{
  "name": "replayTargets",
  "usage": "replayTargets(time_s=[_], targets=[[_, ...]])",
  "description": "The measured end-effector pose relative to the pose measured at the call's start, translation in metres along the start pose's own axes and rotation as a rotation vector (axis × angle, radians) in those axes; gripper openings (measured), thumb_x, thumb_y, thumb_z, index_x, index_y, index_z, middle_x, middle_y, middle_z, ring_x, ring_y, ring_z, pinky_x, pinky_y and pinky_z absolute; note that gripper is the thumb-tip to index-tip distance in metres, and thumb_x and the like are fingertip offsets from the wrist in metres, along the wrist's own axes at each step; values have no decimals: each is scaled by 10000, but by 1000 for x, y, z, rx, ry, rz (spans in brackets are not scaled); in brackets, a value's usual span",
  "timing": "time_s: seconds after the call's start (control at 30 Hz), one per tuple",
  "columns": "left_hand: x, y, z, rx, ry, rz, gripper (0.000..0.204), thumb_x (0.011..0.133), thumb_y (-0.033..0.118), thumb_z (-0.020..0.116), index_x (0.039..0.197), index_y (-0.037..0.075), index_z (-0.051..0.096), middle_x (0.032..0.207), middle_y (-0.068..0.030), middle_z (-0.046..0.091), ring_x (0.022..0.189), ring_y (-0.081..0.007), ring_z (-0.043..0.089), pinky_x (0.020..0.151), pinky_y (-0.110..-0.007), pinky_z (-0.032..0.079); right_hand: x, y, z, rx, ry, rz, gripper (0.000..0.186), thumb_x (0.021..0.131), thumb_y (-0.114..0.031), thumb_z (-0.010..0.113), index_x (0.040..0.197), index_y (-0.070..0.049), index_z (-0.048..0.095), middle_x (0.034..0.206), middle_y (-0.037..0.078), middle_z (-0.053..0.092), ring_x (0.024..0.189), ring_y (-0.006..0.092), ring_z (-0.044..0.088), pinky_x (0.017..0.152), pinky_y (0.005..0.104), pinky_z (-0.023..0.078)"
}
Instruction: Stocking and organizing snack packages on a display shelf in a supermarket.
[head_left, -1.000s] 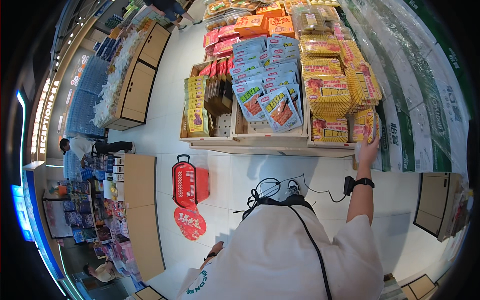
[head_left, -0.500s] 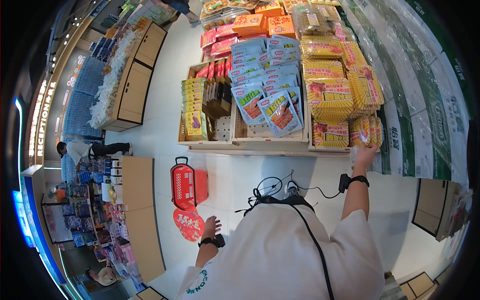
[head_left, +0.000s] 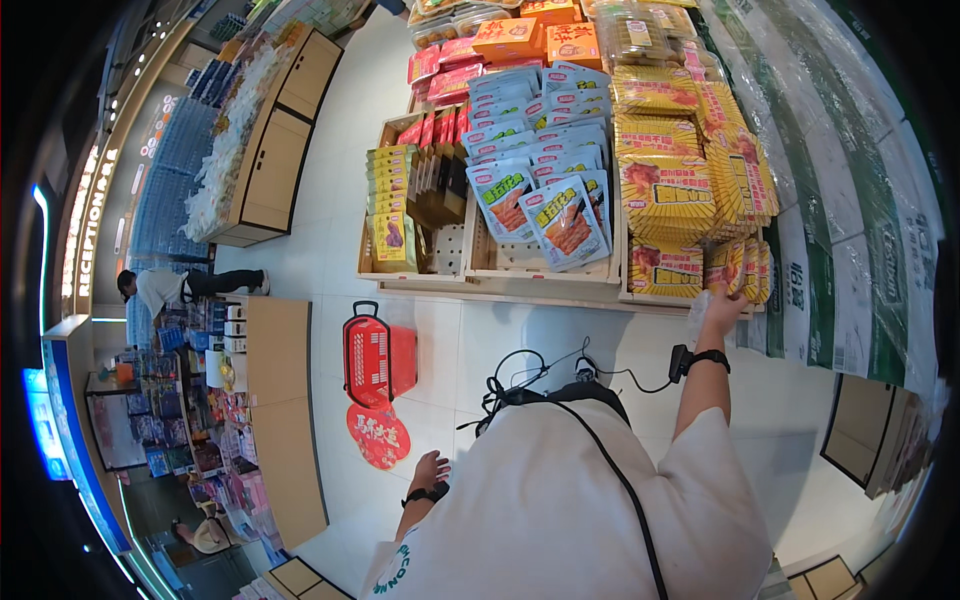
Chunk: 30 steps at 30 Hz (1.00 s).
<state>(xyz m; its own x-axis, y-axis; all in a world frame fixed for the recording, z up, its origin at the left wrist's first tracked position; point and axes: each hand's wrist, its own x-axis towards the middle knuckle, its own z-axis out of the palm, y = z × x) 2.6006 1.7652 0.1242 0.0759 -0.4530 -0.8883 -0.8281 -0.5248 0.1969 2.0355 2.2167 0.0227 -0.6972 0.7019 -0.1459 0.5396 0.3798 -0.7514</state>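
Note:
My right hand [head_left: 719, 309] reaches to the front right of the display, its fingertips closed at the lower edge of the yellow packs [head_left: 727, 264]. A whitish, see-through piece of plastic [head_left: 698, 313] hangs beside the thumb and seems pinched in the fingers. More yellow packs [head_left: 664, 196] are stacked behind and to the left. My left hand [head_left: 429, 471] hangs low at my left side, fingers loosely apart with nothing in them. Nearest to it on the floor are a round red sign [head_left: 379, 437] and a red shopping basket [head_left: 368, 358].
Wooden bins [head_left: 540, 268] hold blue snack pouches [head_left: 563, 222] and gold packs [head_left: 392, 240]. Plastic-wrapped green-and-white sheeting [head_left: 858, 230] covers the right side. Shelving and a counter [head_left: 275, 420] stand left, near a person [head_left: 160, 295]. A black cable [head_left: 640, 500] runs down my shirt.
My right hand has dropped slightly down and left, with the see-through plastic showing more beside it. The left hand has lowered a little. The view has shifted slightly.

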Motion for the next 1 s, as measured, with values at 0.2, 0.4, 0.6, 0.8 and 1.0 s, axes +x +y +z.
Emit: replayTargets(time_s=[0.2, 0.4, 0.6, 0.8, 1.0], targets=[[57, -95, -30, 29, -126, -101, 469, 951, 337, 401, 1382, 154, 410, 1124, -72, 635, 845, -169, 595, 671, -311, 473, -14, -49, -26, -289, -65, -291, 415, 807, -462, 635, 946, -79, 558, 968, 119, 643, 914, 353, 614, 755, 429, 482], [33, -50, -11, -190, 43, -50, 433, 942, 340, 427, 1328, 143, 445, 1115, -71, 637, 845, -179, 608, 701, -323, 483, -1, -59, -38, -123, -12, -124, 457, 795, -378, 673, 1076, -53, 517, 1008, 125, 645, 926, 338, 616, 811, 416, 472], [-18, 80, -3, -152, 140, 439, 405, 924, 341, 484, 1244, 94, 504, 1037, -87, 652, 858, -172, 617, 710, -324, 496, -1, -60, -72, 215, 18, -130, 522, 814, -255, 684, 1225, 13, 506, 1118, 116, 614, 980, 255, 605, 863, 349, 466], [-131, 230, 79, 64, -218, 970, 314, 933, 215, 545, 1206, 64, 582, 1021, -64, 655, 878, -140, 609, 752, -263, 475, -85, -64, -87, 868, -489, -54, 411, 841, -152, 651, 1189, 38, 542, 1076, 87, 625, 902, 143, 589, 782, 250, 460], [-199, 275, 178, 478, -550, 1234, 430, 901, 263, 626, 1260, 46, 533, 1156, -87, 614, 1016, -168, 581, 889, -304, 456, -127, -72, -134, 844, -921, 106, 308, 841, -110, 631, 1125, -9, 568, 1032, 61, 618, 865, 134, 608, 770, 267, 490]])
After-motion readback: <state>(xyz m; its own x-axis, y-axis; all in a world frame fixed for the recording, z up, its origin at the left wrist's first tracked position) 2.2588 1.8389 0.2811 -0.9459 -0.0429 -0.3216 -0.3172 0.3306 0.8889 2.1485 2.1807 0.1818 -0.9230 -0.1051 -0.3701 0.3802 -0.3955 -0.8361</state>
